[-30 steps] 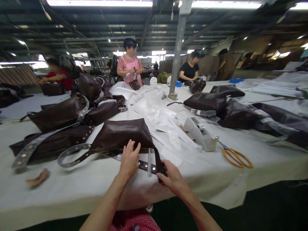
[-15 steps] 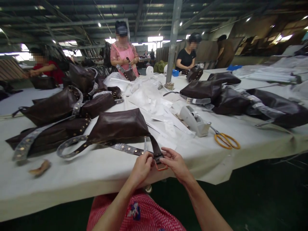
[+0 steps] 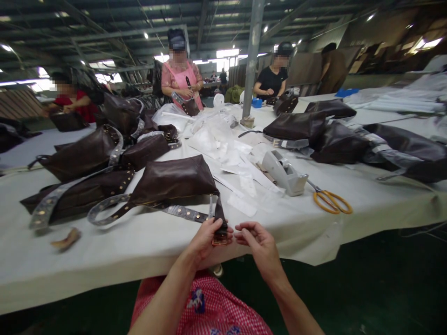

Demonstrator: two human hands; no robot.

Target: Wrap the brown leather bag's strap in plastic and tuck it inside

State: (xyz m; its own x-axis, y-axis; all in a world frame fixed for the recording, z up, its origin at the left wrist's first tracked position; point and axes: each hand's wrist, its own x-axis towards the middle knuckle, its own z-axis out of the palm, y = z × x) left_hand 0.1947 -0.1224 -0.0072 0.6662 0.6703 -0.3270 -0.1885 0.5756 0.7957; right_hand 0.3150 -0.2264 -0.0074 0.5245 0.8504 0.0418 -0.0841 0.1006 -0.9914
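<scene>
A dark brown leather bag (image 3: pixel 172 180) lies on the white-covered table (image 3: pixel 139 251) in front of me, its studded strap (image 3: pixel 185 214) trailing toward the near edge. My left hand (image 3: pixel 206 239) is closed on the strap's end with its metal buckle (image 3: pixel 220 238), holding it at the table edge. Just right of the buckle, my right hand (image 3: pixel 256 242) has its fingers pinched together; I cannot make out anything between them.
More brown bags (image 3: pixel 87 158) are piled at the left and others (image 3: pixel 314 130) at the right. A tape dispenser (image 3: pixel 284 173), yellow-handled scissors (image 3: pixel 330 200) and white paper pieces (image 3: pixel 230 158) lie in the middle. Three people work across the table beside a steel post (image 3: pixel 252 60).
My left hand left the bag's body and took the strap end. My right hand let go of the buckle and now pinches beside it. The buckle end came toward the table edge.
</scene>
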